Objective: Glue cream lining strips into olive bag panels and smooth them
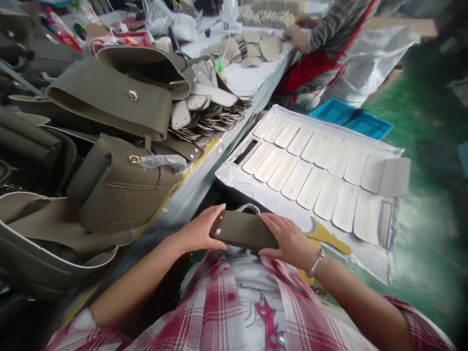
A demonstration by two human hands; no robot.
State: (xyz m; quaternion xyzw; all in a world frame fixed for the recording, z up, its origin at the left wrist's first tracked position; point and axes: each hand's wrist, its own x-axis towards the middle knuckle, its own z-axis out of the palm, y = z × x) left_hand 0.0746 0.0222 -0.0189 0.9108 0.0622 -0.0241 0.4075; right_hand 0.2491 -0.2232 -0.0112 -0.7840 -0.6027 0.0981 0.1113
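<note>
A small taupe handbag (248,230) is held in front of my chest, a smooth oblong face of it turned up. My left hand (203,228) grips its left end, thumb below and fingers on top. Its right end is in my right hand (288,240), thumb along the near edge. Two small metal pieces show near the left end. Behind the far edge rises a loop wrapped in clear plastic (249,207). The rest of the bag's body is hidden from this angle. A yellow tool with a forked end (329,237) lies just right of my right hand.
On the right, a white padded board (234,171) carries two rows of pale rounded panels (307,183). Taupe bags (127,185) and a heap of straps (204,105) crowd the left table. A co-worker's arm (321,34) reaches over the far end; a blue crate (353,117) lies beyond the board.
</note>
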